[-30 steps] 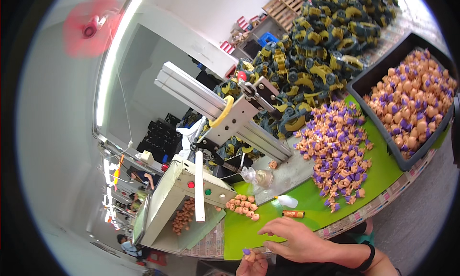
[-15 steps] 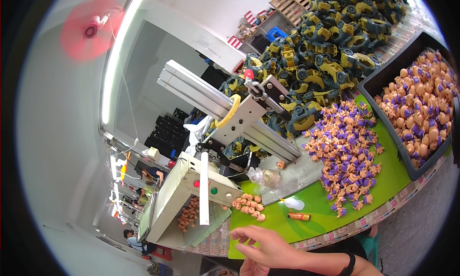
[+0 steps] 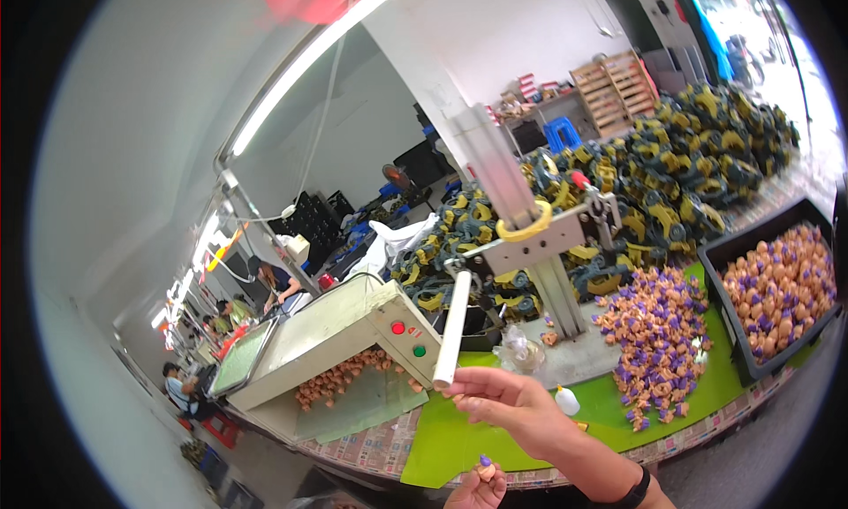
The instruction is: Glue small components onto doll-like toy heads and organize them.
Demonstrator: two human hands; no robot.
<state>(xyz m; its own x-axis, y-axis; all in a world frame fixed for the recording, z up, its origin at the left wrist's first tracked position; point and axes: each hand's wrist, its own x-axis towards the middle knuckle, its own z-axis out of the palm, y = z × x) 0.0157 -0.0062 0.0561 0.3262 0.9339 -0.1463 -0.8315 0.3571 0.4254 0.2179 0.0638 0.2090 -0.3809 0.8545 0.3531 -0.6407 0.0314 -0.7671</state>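
My right hand (image 3: 521, 412) reaches in from the lower right, fingers stretched leftward and thumb apart. Its fingertips are at the lower end of a white tube-shaped lever handle (image 3: 453, 328); whether they touch it I cannot tell. The handle belongs to a bench press with a metal column (image 3: 558, 293). Low in the picture, my left hand (image 3: 477, 491) pinches a small skin-coloured and purple toy figure (image 3: 486, 468). Part of the mat behind my right hand is hidden. A pile of similar purple and skin-coloured toy parts (image 3: 654, 341) lies right of the press.
A black crate (image 3: 751, 372) of toy parts stands at the right. Left of the press is a cream machine box (image 3: 344, 332) with red and green buttons. A white bottle (image 3: 567, 401) and a clear bag (image 3: 521, 350) sit nearby. Toy vehicles (image 3: 707, 147) are heaped behind.
The view has turned, showing more of the room to the right. My right hand has come to the lever handle's end. My left hand, partly covered before, now shows the toy figure.
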